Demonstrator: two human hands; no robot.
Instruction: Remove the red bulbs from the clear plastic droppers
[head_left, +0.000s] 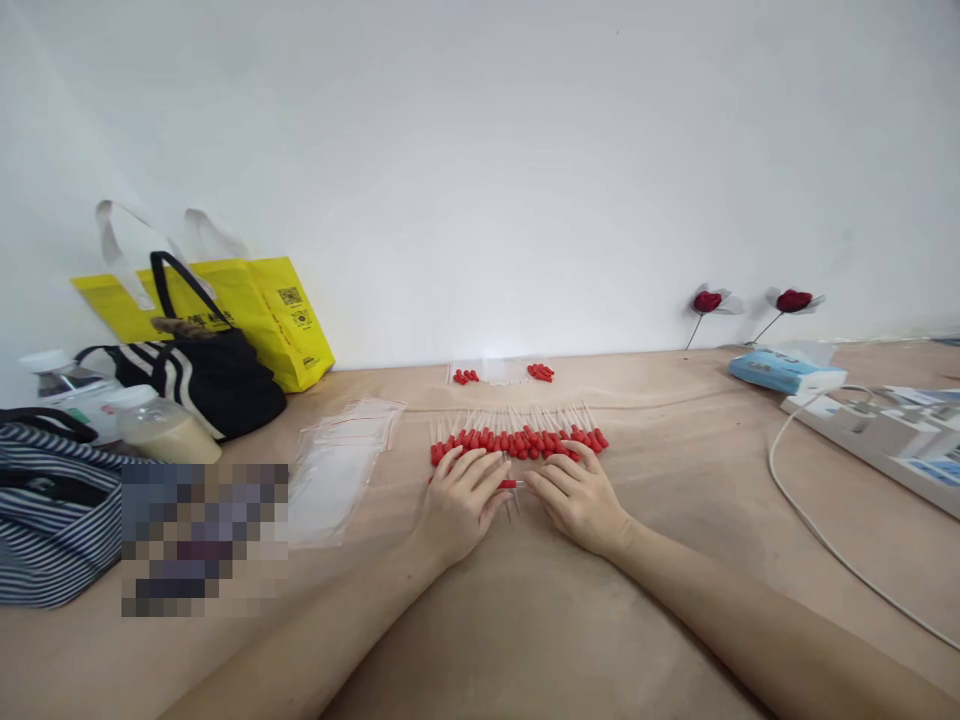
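Observation:
A long row of thin pale sticks with red ends (517, 442) lies across the table in front of both hands, red ends towards me. Just below it, one red-ended stick (508, 484) lies crosswise between my hands. My left hand (459, 500) is closed on its red part, fingers bent and thumb tucked under. At the pale end is my right hand (576, 502), its bent fingertips closed on that tip; the thumb is mostly hidden. A few thin pale tips (513, 505) point towards me between the hands. Both palms face down.
Clear plastic bags (334, 480) lie left of the row. Two red-ended bundles (465, 377) rest by the wall. At left stand a yellow bag (289, 320), a black bag (225, 385) and a bottle (169, 430). Tissues (787, 372), a power strip (885, 440) and a cable (806, 515) lie right.

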